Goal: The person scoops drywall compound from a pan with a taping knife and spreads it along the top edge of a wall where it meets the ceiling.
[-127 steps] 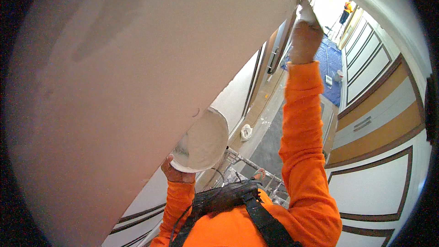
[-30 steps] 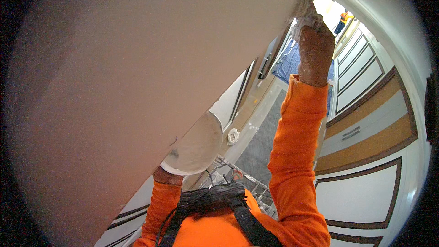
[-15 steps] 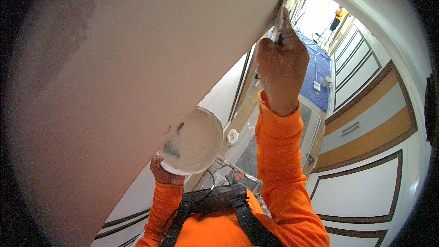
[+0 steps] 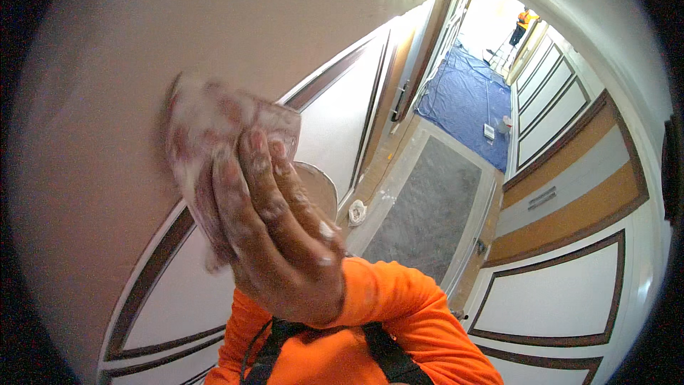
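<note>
My right hand (image 4: 278, 232) fills the middle of the view, fingers pressed along a flat, putty-smeared scraper blade (image 4: 228, 110). The blade's edge lies against the smooth beige surface (image 4: 107, 135) at the left. A round pale container (image 4: 318, 180) shows only in part behind my fingers. My left hand is hidden behind my right hand and arm, so I cannot see what it holds. An orange sleeve shows below.
Below runs a corridor with a grey floor strip (image 4: 417, 207), panelled doors (image 4: 552, 285) and a blue sheet (image 4: 463, 93) carrying a small pale tray (image 4: 489, 132). A white bundle (image 4: 357, 212) lies by the left wall. A person (image 4: 522, 23) in orange is at the far end.
My right hand and scraper have swung from the upper corner down and left to mid-view, now covering most of the container and my left hand.
</note>
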Demonstrator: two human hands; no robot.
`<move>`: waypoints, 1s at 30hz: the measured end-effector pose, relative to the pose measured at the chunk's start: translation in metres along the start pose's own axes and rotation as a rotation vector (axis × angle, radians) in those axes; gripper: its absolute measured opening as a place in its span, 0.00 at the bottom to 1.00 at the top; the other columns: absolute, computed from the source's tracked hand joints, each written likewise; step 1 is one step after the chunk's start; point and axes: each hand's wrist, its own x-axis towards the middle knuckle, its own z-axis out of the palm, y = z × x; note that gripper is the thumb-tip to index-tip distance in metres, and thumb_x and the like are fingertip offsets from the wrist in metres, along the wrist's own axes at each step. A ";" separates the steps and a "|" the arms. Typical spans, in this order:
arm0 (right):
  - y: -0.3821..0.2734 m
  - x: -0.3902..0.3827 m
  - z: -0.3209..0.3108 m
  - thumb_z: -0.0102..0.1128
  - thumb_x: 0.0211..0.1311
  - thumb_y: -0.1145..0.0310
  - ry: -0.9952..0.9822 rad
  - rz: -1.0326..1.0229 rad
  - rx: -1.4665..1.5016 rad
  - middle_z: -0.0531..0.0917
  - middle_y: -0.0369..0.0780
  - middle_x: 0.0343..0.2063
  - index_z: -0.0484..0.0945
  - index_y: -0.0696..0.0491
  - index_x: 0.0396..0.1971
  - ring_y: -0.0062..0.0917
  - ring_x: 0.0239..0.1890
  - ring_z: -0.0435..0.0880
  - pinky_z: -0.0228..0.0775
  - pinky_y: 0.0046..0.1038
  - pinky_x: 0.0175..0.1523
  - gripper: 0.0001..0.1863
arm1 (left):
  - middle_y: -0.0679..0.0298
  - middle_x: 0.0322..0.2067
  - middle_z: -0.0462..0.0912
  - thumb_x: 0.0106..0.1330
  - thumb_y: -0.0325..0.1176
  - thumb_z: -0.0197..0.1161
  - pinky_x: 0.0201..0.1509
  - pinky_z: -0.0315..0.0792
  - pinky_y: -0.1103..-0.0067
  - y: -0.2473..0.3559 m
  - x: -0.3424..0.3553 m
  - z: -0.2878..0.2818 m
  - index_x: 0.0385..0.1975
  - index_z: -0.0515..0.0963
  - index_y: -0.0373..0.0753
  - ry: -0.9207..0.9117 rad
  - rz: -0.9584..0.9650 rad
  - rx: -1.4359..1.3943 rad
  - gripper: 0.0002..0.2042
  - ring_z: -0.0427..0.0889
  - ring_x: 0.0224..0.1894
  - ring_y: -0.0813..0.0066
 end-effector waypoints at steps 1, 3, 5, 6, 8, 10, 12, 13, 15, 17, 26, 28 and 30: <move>0.012 -0.003 -0.006 0.53 0.49 0.78 0.056 0.081 0.241 0.72 0.56 0.50 0.68 0.67 0.49 0.45 0.55 0.71 0.68 0.39 0.55 0.24 | 0.57 0.55 0.68 0.45 0.40 0.55 0.58 0.66 0.61 -0.002 0.002 0.003 0.57 0.62 0.39 0.004 0.002 -0.005 0.33 0.68 0.56 0.56; 0.046 -0.009 -0.019 0.52 0.50 0.78 0.220 0.202 0.678 0.72 0.55 0.49 0.69 0.65 0.50 0.43 0.51 0.72 0.69 0.38 0.53 0.23 | 0.57 0.54 0.69 0.45 0.39 0.55 0.57 0.67 0.61 -0.006 0.004 0.005 0.56 0.63 0.39 0.012 -0.002 -0.006 0.33 0.69 0.55 0.57; 0.121 0.013 -0.029 0.49 0.48 0.78 0.418 0.310 0.280 0.75 0.53 0.45 0.69 0.62 0.50 0.40 0.43 0.75 0.70 0.35 0.47 0.24 | 0.57 0.52 0.70 0.44 0.37 0.55 0.57 0.68 0.62 -0.007 0.004 0.004 0.55 0.64 0.38 0.045 0.029 -0.011 0.32 0.70 0.54 0.58; 0.169 0.031 -0.030 0.48 0.46 0.78 0.440 0.387 0.003 0.76 0.51 0.43 0.69 0.61 0.50 0.39 0.38 0.76 0.71 0.33 0.44 0.25 | 0.57 0.52 0.71 0.44 0.36 0.55 0.56 0.68 0.62 -0.008 0.005 0.004 0.55 0.64 0.38 0.064 0.037 -0.008 0.32 0.71 0.54 0.58; 0.254 0.059 -0.035 0.45 0.44 0.79 0.368 0.463 -0.250 0.79 0.49 0.39 0.70 0.58 0.50 0.36 0.30 0.79 0.73 0.31 0.38 0.27 | 0.56 0.53 0.70 0.44 0.36 0.55 0.57 0.68 0.61 -0.014 0.010 -0.001 0.55 0.64 0.38 0.089 0.032 -0.035 0.32 0.70 0.54 0.58; 0.297 0.070 -0.031 0.46 0.44 0.78 0.283 0.439 -0.148 0.79 0.50 0.33 0.68 0.61 0.50 0.39 0.29 0.79 0.73 0.34 0.37 0.26 | 0.56 0.53 0.70 0.43 0.35 0.55 0.57 0.67 0.61 -0.015 0.016 0.001 0.56 0.63 0.37 0.081 0.068 -0.028 0.33 0.70 0.55 0.58; 0.296 0.084 -0.026 0.47 0.44 0.76 0.162 0.466 -0.095 0.79 0.51 0.27 0.67 0.64 0.50 0.42 0.25 0.78 0.73 0.36 0.34 0.27 | 0.56 0.54 0.69 0.43 0.35 0.55 0.57 0.67 0.60 -0.015 0.019 0.010 0.56 0.62 0.37 0.062 0.129 0.007 0.33 0.69 0.55 0.58; 0.272 0.093 -0.025 0.48 0.44 0.75 0.084 0.495 -0.099 0.79 0.52 0.25 0.66 0.65 0.51 0.43 0.23 0.77 0.73 0.37 0.32 0.28 | 0.55 0.55 0.67 0.43 0.38 0.55 0.59 0.65 0.59 -0.014 0.017 0.011 0.58 0.61 0.38 0.076 0.151 0.023 0.35 0.68 0.56 0.56; 0.254 0.084 -0.017 0.49 0.43 0.75 0.191 0.346 -0.091 0.78 0.51 0.21 0.66 0.63 0.53 0.42 0.18 0.76 0.71 0.39 0.27 0.30 | 0.54 0.59 0.63 0.43 0.43 0.56 0.61 0.62 0.58 -0.014 0.020 0.009 0.60 0.59 0.38 0.081 0.160 0.054 0.38 0.65 0.58 0.53; 0.216 0.082 -0.017 0.50 0.41 0.76 0.184 0.371 -0.040 0.78 0.51 0.22 0.65 0.61 0.54 0.41 0.17 0.76 0.71 0.38 0.25 0.32 | 0.55 0.56 0.66 0.43 0.39 0.55 0.59 0.65 0.59 -0.012 0.025 0.017 0.58 0.61 0.38 0.046 0.148 0.031 0.36 0.68 0.56 0.55; 0.122 0.069 -0.017 0.48 0.39 0.81 0.203 0.265 0.074 0.70 0.54 0.51 0.59 0.59 0.58 0.45 0.37 0.79 0.76 0.38 0.36 0.37 | 0.56 0.55 0.68 0.43 0.37 0.55 0.58 0.66 0.59 0.001 0.020 0.006 0.58 0.62 0.38 0.047 0.095 -0.003 0.34 0.69 0.55 0.57; 0.105 0.063 -0.018 0.48 0.40 0.80 0.190 0.276 0.135 0.71 0.54 0.49 0.60 0.61 0.57 0.46 0.41 0.78 0.76 0.37 0.40 0.35 | 0.56 0.55 0.68 0.43 0.37 0.55 0.58 0.66 0.59 0.004 0.016 0.005 0.58 0.62 0.38 0.044 0.082 -0.003 0.34 0.69 0.55 0.57; 0.084 0.059 -0.019 0.47 0.41 0.80 0.196 0.233 0.155 0.75 0.56 0.43 0.63 0.64 0.55 0.45 0.41 0.80 0.75 0.36 0.43 0.32 | 0.56 0.55 0.68 0.43 0.37 0.55 0.58 0.66 0.59 0.007 0.012 0.005 0.58 0.62 0.39 0.040 0.080 0.008 0.34 0.69 0.55 0.57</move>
